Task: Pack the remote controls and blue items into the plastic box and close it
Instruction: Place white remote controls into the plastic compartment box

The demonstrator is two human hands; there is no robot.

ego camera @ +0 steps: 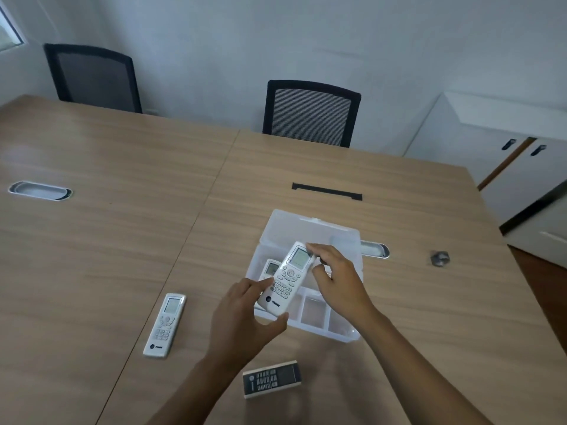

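A clear plastic box [316, 320] lies on the wooden table with its lid [310, 230] folded back flat. Over the box I hold a white remote [287, 280] tilted, with my left hand [242, 320] on its lower end and my right hand [334, 277] at its top end. Another white remote [270, 268] lies inside the box, mostly hidden under the held one. A third white remote [165, 325] rests on the table left of the box. A dark remote [271, 378] lies near the front edge, between my forearms.
A small grey metal object [439, 258] sits on the table to the right. Cable grommets [40, 190] [376, 249] and a black slot [326, 191] are set in the tabletop. Two black chairs [310, 113] stand behind the table, with a white cabinet [497, 148] at right.
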